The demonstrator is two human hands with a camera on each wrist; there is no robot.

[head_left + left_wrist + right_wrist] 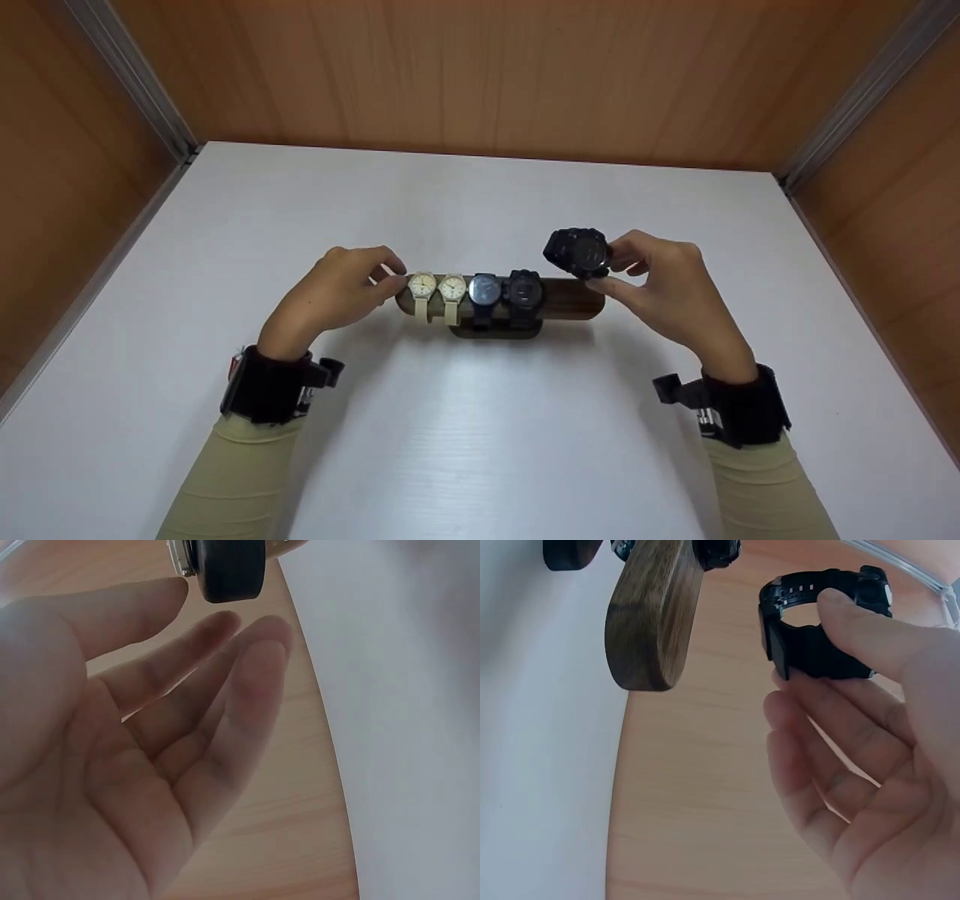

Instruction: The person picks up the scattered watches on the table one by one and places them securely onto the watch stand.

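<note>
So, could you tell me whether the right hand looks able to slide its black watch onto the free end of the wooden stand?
Probably yes: the right hand holds the black watch just above the wooden stand, whose right end is bare.

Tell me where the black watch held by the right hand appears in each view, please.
Head view: the black watch is right of centre, pinched by the right hand just above the right end of the wooden stand.
Left wrist view: not in it.
Right wrist view: the watch is at upper right, under the thumb.
Shared landmark: the wooden stand, whose rounded end shows at upper left in the right wrist view.
</note>
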